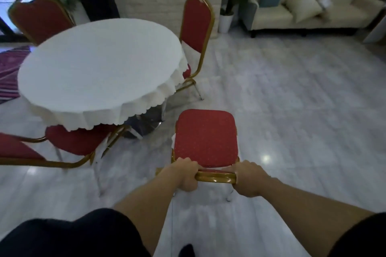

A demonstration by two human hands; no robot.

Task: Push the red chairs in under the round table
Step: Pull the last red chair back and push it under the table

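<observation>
A round table [100,69] with a white scalloped cloth stands at the left middle. Directly before me is a red chair [205,137] with a gold frame, its seat apart from the table's right front edge. My left hand [184,174] and my right hand [249,179] both grip the gold top rail of its backrest. Another red chair [197,27] stands at the table's far right, its seat partly under the cloth. A third chair [77,141] at the near left has its seat partly under the cloth. A fourth chair [39,19] stands behind the table.
A cream sofa [313,12] with cushions lines the back right wall. A potted plant [226,21] stands beside it. A striped purple rug [10,69] lies at the left. Pale tiled floor [292,121] spreads to the right of the table.
</observation>
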